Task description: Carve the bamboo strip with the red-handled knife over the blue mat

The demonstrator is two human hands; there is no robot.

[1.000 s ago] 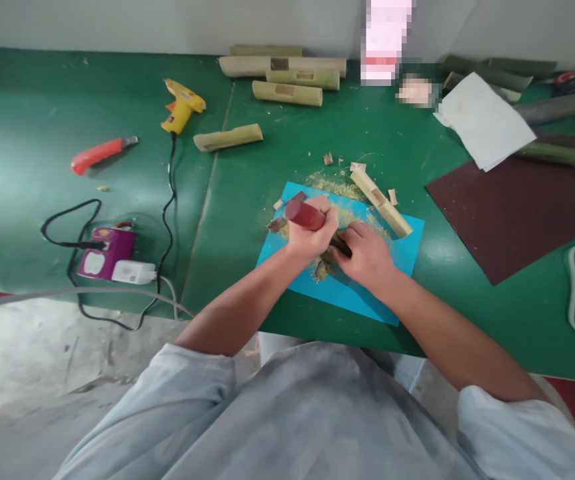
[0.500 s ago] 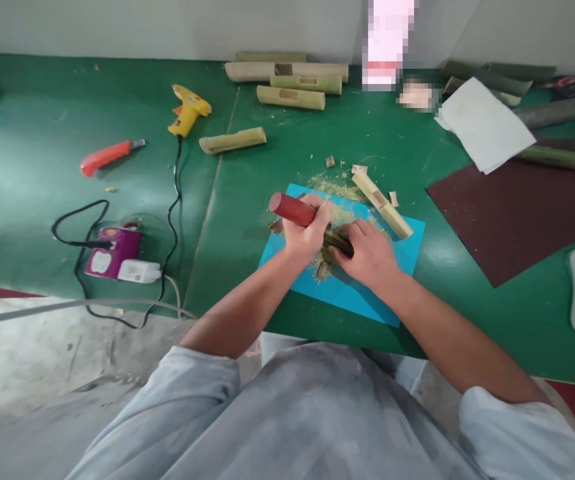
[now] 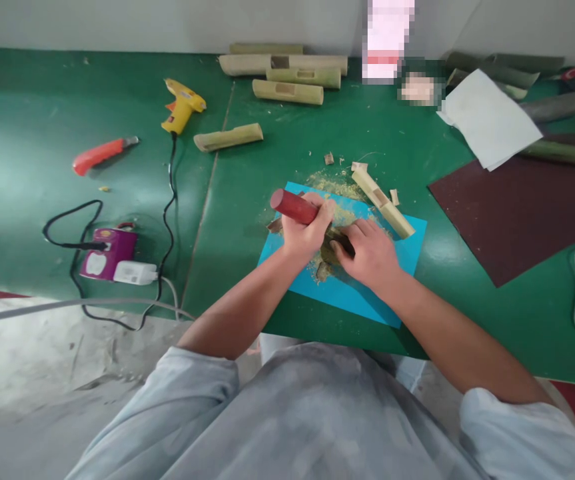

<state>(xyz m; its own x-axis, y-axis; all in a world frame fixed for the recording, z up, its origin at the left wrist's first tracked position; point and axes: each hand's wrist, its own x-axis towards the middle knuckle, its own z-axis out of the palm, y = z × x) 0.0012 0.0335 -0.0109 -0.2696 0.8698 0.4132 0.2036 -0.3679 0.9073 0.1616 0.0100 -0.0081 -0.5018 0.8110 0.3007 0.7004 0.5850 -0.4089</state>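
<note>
My left hand is closed around a thick red handle. The handle's butt points up and left, while the tool's working end is hidden by the fingers. Against the blue sheet, my right hand grips a dark, brownish-green bamboo piece, close beside the left hand. Pale shavings and crumbs lie around both hands. Just beyond the right hand rests a light bamboo tube with a rectangular notch, partly on the sheet.
A yellow glue gun, an orange cutter and a purple power adapter with cords lie to the left. Several notched bamboo tubes line the back. White paper overlaps a dark brown sheet on the right.
The view has shifted slightly. Both hands stay almost in place with the same hold; my right thumb looks more raised along the bamboo piece.
</note>
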